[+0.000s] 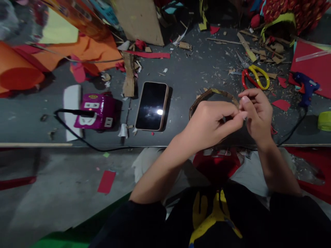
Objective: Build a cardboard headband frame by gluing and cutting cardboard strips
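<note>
My left hand (216, 120) reaches in over the table's front edge, thumb and forefinger pinched together. Right beside it, my right hand (258, 112) has its fingers curled in, and the fingertips of both hands meet. Whatever lies between them is too small or hidden to make out. Under the hands is a ring of bent brown cardboard strip (203, 97), partly covered by my left hand. Scissors (263, 76) with one red and one yellow handle lie just beyond my right hand. A blue glue gun (306, 88) rests farther right.
A phone (152, 106) lies left of my hands. Beyond it stands a purple power socket (96, 110) with a black cable plugged in. Orange paper (100, 48), a cardboard sheet (139, 20) and scraps cover the back. Red paper (311, 69) and a yellow-green roll (324, 121) lie right.
</note>
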`<state>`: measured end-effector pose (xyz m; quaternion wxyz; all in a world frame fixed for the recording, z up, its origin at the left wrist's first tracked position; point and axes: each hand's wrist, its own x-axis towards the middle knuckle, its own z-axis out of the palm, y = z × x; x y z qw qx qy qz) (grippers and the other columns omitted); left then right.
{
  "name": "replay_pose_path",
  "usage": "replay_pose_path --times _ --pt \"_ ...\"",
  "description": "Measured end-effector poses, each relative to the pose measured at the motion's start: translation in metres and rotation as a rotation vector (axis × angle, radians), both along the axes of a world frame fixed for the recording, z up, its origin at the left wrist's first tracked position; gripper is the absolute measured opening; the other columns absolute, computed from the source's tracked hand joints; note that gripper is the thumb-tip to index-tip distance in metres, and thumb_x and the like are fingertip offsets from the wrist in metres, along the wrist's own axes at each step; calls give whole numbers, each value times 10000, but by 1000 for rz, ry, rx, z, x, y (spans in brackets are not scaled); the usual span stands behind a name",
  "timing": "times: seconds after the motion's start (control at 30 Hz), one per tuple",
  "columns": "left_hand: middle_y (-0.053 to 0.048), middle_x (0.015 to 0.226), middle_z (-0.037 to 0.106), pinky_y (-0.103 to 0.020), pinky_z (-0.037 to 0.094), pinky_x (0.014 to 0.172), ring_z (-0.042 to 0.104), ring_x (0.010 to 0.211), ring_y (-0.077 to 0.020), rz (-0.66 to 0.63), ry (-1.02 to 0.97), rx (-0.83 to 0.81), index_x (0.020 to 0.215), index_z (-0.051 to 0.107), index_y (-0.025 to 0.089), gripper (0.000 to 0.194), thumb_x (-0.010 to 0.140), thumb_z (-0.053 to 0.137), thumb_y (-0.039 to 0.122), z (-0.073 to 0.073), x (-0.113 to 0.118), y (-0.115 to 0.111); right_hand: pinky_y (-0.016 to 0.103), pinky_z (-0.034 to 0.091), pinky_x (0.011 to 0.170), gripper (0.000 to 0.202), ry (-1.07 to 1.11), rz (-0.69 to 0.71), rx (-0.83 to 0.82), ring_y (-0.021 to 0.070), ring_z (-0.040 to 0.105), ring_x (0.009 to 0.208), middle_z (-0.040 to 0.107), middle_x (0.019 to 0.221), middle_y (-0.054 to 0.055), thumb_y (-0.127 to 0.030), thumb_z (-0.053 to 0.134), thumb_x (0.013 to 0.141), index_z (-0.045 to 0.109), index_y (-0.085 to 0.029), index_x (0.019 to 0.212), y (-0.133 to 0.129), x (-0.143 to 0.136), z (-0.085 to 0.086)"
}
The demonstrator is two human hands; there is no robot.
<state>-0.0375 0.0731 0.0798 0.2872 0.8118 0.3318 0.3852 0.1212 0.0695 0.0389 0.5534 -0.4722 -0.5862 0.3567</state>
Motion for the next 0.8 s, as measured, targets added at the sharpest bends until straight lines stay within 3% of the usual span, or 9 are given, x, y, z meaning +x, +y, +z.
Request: replay_pose_path --times 0.2,0.4,0.57,0.8 --pt "-12 776 752 -203 485 660 686 710 -106 -213 50 -107 825 732 180 171 927 617 254 0 1 -4 230 419 523 215 -14 -27 -3 76 490 582 547 747 -30 -449 569 934 607 -240 902 1 0 0" --pt "-8 914 786 -233 505 805 718 862 -134 -421 139 -176 844 741 181 169 925 593 191 -3 7 -8 223 427 533 291 -32 9 10 76 487 575 507 683 -43 -508 563 925 601 -225 871 2 -2 -3" --pt "8 869 756 -213 445 712 678 829 -120 -521 272 -174 773 700 181 179 898 580 136 -2 13 -11 221 417 523 295 -29 12 1 73 488 563 521 671 -44 -495 564 926 613 -214 849 1 -2 -3" --pt "18 774 703 -233 361 621 642 754 -124 -532 465 -233 699 644 179 150 827 596 119 -3 16 -11 226 411 529 303 -21 6 7 75 499 577 532 663 -45 -503 569 920 615 -214 842 2 0 -2"
